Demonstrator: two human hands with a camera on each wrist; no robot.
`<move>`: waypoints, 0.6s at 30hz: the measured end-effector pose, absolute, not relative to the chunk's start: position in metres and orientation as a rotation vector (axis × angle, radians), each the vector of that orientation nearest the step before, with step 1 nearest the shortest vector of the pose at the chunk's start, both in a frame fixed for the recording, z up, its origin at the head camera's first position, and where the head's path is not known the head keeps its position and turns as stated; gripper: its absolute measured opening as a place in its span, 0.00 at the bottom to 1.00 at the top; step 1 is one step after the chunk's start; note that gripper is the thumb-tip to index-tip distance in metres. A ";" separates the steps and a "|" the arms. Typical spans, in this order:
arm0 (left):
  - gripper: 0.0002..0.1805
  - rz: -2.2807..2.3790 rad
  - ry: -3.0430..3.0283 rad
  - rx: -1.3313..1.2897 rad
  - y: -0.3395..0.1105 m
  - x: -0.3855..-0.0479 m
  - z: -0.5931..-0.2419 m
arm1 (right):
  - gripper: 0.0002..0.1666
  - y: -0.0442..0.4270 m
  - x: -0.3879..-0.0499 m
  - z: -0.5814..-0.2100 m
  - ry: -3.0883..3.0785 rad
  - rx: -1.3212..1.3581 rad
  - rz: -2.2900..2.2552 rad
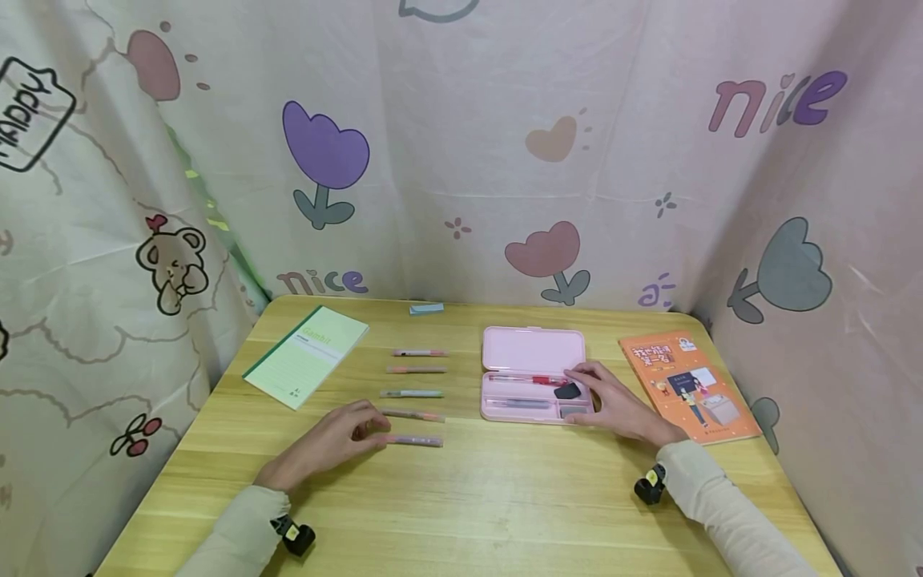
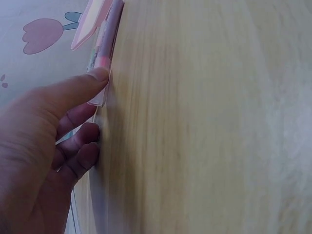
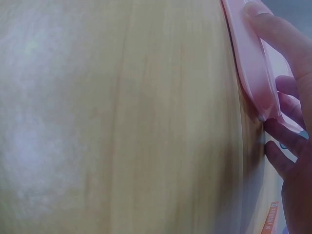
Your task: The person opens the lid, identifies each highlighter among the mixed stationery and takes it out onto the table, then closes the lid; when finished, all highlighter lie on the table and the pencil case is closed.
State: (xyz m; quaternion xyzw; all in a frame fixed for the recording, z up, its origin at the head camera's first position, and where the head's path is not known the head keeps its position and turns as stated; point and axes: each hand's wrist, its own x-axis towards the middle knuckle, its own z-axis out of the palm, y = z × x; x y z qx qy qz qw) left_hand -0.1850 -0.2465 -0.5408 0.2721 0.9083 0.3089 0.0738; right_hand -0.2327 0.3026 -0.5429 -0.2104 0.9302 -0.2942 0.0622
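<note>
At the near end of a column of several pens, my left hand [image 1: 335,439] pinches the capped left end of a purple pen [image 1: 418,441]. In the left wrist view the thumb [image 2: 97,75] presses on its clear end, with the index finger on the far side. Just beyond lies an orange-tipped pen [image 1: 414,415], close to the index finger. My right hand [image 1: 620,402] grips the right end of an open pink pencil case [image 1: 534,350], thumb on the near rim. Inside are a red pen [image 1: 530,380], a black eraser [image 1: 568,390] and a grey block [image 1: 573,411].
A green notebook [image 1: 306,357] lies at the left, and an orange book [image 1: 688,389] at the right. Near the table's back edge sits a small blue item [image 1: 426,308]. Further pens [image 1: 418,369] lie between notebook and case. A patterned curtain [image 1: 447,160] surrounds the table.
</note>
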 end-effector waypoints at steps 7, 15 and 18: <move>0.12 0.944 2.716 0.818 -0.247 -0.184 -0.542 | 0.54 0.303 -0.232 -0.543 2.822 -0.653 -0.880; 0.15 0.986 2.728 0.708 -0.242 -0.183 -0.537 | 0.55 0.302 -0.232 -0.544 2.811 -0.653 -0.889; 0.14 1.000 2.761 0.656 -0.232 -0.186 -0.531 | 0.55 0.302 -0.232 -0.543 2.811 -0.649 -0.888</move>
